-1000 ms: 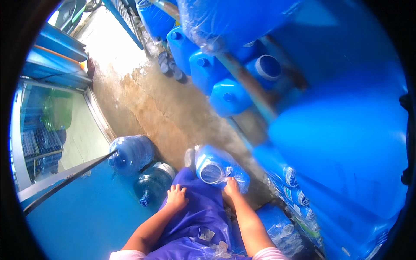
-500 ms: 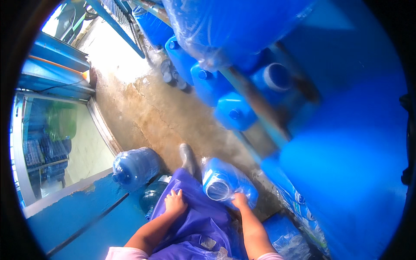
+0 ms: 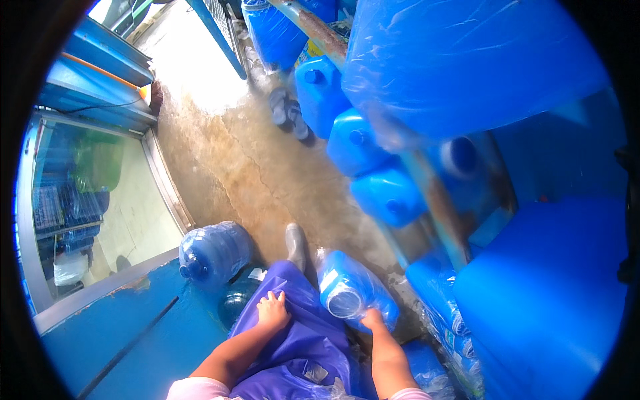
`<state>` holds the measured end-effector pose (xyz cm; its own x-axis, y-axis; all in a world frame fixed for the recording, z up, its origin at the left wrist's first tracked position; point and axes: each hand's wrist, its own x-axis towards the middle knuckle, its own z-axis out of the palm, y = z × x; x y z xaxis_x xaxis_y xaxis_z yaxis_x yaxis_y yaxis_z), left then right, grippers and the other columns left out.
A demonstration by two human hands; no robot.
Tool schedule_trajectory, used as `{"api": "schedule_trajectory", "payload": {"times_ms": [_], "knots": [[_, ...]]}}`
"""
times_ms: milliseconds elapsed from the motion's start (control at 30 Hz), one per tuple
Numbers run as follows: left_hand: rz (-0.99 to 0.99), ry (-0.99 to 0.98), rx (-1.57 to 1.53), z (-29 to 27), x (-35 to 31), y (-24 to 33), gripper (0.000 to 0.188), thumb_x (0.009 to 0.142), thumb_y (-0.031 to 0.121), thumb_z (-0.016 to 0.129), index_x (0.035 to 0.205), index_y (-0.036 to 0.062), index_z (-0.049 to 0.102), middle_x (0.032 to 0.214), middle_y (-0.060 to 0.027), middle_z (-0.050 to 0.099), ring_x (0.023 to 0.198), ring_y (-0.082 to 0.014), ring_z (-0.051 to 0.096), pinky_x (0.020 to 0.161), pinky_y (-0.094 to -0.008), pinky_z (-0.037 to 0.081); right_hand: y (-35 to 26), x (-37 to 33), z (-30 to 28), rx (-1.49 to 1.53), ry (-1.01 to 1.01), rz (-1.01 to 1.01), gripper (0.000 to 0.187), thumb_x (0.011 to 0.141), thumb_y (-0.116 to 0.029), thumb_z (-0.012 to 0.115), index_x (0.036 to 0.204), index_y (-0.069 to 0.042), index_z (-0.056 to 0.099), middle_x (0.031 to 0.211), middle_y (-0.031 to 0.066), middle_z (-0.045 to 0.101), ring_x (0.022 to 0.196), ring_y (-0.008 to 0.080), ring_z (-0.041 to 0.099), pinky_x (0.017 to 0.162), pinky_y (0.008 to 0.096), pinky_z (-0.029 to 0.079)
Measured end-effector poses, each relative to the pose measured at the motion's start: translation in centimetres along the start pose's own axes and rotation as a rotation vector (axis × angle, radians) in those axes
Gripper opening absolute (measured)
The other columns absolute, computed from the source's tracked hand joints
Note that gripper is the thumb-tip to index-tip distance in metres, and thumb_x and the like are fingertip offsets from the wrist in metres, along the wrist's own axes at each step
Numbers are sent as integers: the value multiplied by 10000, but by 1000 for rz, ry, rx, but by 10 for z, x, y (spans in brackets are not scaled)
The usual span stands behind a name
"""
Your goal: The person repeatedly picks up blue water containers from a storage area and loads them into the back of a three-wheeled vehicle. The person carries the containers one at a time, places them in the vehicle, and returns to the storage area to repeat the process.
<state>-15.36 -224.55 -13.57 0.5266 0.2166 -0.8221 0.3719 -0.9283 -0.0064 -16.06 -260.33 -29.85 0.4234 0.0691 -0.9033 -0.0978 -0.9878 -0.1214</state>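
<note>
My left hand (image 3: 273,311) lies on the purple apron (image 3: 297,287) over my leg, its fingers somewhat spread and holding nothing. On the other side, my right hand (image 3: 373,319) is closed on the clear plastic wrapped around a blue jug (image 3: 369,283). This jug leans beside my right leg, its round, pale-rimmed mouth turned up toward me. A grey boot (image 3: 296,243) shows past the apron's hem. Left of my leg are a clear bluish water bottle (image 3: 223,248) and a darker bottle (image 3: 238,297), partly hidden by the apron.
Several blue jerrycans (image 3: 360,143) line the right side behind a rusty metal rail (image 3: 430,183). Above them hangs a large plastic-wrapped blue container (image 3: 467,60). Grey slippers (image 3: 288,113) lie on the wet concrete floor (image 3: 227,160). A glass-fronted cabinet (image 3: 100,207) stands left.
The view has shifted, so the jerrycans and rail appear farther right and lower. My left hand stays on the apron, and my right hand keeps its grip on the wrapped jug.
</note>
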Motion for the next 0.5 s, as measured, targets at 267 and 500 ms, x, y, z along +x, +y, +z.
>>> {"api": "schedule_trajectory", "payload": {"times_ms": [267, 500], "knots": [[-13, -15, -21, 2, -3, -1, 633, 698, 329, 679, 1248, 120, 445, 1167, -187, 462, 1024, -354, 505, 832, -444, 428, -3, 0, 2, -11, -51, 48, 403, 625, -246, 703, 976, -57, 643, 1017, 192, 618, 972, 341, 586, 858, 400, 470], [3, 4, -26, 8, -9, 0, 592, 700, 308, 674, 1212, 104, 460, 1171, -197, 460, 1029, -362, 495, 860, -449, 408, -5, -6, 3, 27, 63, 6, 363, 645, -293, 669, 905, -41, 663, 946, 194, 633, 893, 343, 609, 792, 412, 486]]}}
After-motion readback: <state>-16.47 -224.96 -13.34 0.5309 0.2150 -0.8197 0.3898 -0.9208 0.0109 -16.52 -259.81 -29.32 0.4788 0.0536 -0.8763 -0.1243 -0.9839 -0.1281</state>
